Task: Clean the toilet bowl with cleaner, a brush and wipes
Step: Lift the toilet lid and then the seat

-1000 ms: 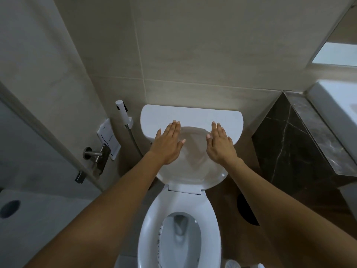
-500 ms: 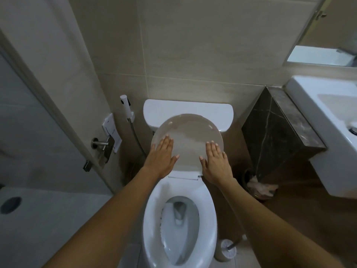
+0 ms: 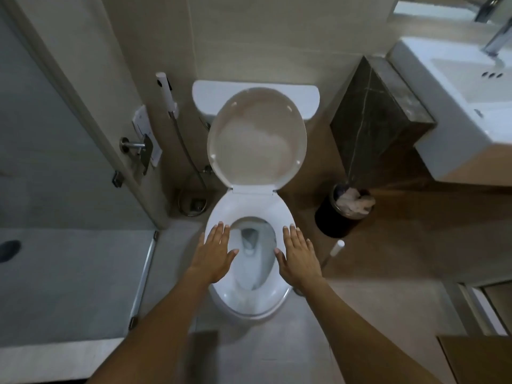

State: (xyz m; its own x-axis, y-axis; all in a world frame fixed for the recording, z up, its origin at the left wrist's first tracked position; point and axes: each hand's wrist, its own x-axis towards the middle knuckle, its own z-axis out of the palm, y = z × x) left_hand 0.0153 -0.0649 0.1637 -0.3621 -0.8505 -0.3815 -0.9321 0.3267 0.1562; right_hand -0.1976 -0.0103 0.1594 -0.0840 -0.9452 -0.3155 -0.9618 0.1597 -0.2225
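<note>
I hold both hands flat and palm-down over the toilet seat [image 3: 221, 214], fingers extended and held close together, thumbs out, grasping nothing. My left hand [image 3: 214, 253] is over the seat's left side and my right hand [image 3: 297, 256] over its right side; I cannot tell whether the palms rest on the seat or hover just above it. The toilet bowl [image 3: 250, 261], the thing to be cleaned, lies open between my hands.

Step in hand, as I judge it: the bowl is exposed, with the lid [image 3: 256, 139] raised and leaning back against the tank [image 3: 257, 91]. Next I must fetch a tool. To do this well:

1. Leave the lid leaning on the tank; confirm it will not fall.
2. Lift the hands straight up, clear of the seat.
3. Reach right of the bowl for the brush handle [image 3: 337, 248], a slim white rod standing by the floor there.

No cleaner bottle or wipes are in view.

Materials: seat and lid are smooth, glossy white plastic, oval in outline; expect them to be slippery. The bowl is glazed, curved and wet at its base. Beyond the brush, further right of the bowl, stands a dark round bin [image 3: 340, 217] holding crumpled paper.
</note>
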